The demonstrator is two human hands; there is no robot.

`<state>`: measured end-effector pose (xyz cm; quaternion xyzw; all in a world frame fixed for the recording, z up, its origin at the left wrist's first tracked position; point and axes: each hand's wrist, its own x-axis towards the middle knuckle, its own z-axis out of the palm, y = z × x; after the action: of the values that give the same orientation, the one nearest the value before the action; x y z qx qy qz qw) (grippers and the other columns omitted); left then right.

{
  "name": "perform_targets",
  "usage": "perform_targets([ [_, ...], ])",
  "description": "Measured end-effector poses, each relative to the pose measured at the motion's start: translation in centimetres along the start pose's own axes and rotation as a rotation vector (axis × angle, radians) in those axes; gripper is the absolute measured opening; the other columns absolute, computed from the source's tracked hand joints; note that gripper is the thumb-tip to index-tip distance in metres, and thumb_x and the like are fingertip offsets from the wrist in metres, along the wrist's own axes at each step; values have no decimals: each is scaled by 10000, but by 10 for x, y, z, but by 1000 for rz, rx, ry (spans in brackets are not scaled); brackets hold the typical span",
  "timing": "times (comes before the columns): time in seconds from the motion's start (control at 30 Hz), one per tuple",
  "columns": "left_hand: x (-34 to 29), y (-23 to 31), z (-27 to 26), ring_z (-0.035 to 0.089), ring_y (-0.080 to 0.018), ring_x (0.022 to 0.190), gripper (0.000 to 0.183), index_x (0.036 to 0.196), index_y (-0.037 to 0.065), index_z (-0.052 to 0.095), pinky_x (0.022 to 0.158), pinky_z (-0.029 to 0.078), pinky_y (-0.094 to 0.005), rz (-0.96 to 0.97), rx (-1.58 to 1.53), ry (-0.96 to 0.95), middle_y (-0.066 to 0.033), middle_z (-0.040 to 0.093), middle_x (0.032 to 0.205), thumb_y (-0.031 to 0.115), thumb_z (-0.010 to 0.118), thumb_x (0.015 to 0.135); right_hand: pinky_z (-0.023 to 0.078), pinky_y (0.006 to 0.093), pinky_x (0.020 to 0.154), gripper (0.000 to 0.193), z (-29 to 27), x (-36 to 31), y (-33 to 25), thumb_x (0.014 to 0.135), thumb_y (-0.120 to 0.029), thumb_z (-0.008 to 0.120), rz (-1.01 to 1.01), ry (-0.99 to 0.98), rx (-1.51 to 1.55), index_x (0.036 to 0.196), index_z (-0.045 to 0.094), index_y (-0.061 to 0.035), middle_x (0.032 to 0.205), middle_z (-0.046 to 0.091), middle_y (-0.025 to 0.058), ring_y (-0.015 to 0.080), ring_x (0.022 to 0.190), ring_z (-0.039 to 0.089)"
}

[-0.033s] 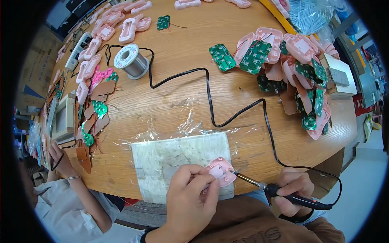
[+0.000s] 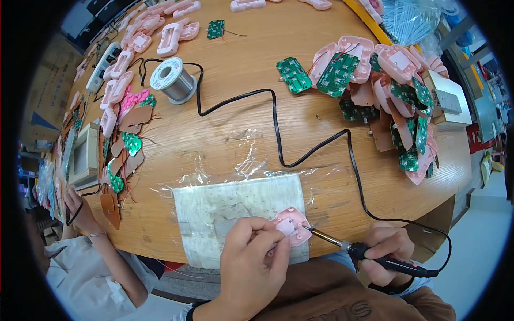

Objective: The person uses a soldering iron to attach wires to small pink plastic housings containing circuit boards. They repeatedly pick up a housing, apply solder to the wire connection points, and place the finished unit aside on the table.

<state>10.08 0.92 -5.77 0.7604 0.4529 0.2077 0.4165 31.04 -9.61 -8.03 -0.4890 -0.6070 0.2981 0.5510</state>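
Observation:
My left hand (image 2: 254, 262) is closed on a small pink plastic shell (image 2: 302, 220), held over the right part of a stained pale work mat (image 2: 198, 214). Its fingertips cover the shell's lower left side, and a white piece (image 2: 286, 227) shows inside. In my right hand (image 2: 388, 251) is a soldering iron (image 2: 369, 252) with a black handle. The iron's tip reaches the shell's right edge; whether it touches cannot be made out. A black cord runs from the handle's end.
The black cord (image 2: 276, 134) winds across the table past a solder wire spool (image 2: 179, 85). Pink shells with green circuit boards (image 2: 336, 75) are heaped at the right. More boards and brown pieces (image 2: 136, 117) lie left. A co-worker's hand (image 2: 80, 211) is at the left edge.

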Motion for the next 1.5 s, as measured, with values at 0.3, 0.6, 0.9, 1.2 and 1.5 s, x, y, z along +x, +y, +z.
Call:
perform_targets([
  [0.3,-3,-3,4,579,-197,735,85,803,-23,629,610,480,-272,51,62,45,-113,559,899,-26,687,741,305,300,414,254,6,5,1,669,-2,686,-5,-45,19,880,550,-45,577,510,69,192,448,447],
  [0.6,18,9,-28,518,-113,652,64,813,14,633,545,407,-225,113,138,220,-48,547,822,-14,668,767,305,310,408,237,-3,3,5,672,-20,674,-58,8,26,868,540,-29,562,495,69,188,441,440],
  [0.9,137,-9,-57,625,-208,634,193,931,-49,644,594,503,-313,174,127,302,-142,641,841,121,631,841,369,272,518,235,-3,6,13,790,-147,674,-7,322,-10,861,460,-78,668,515,43,123,536,466],
  [1.2,168,-112,-186,557,-351,977,341,974,30,683,844,457,-441,9,781,329,-189,619,941,136,731,654,391,250,530,250,-6,17,14,797,-144,663,143,325,-14,863,437,-58,632,514,60,116,532,485],
  [1.5,152,-97,-216,563,-230,862,456,965,28,683,746,452,-353,-7,678,189,-103,618,924,223,842,586,412,257,540,264,0,35,3,815,-185,658,75,325,-31,878,436,-58,657,529,70,142,551,522],
])
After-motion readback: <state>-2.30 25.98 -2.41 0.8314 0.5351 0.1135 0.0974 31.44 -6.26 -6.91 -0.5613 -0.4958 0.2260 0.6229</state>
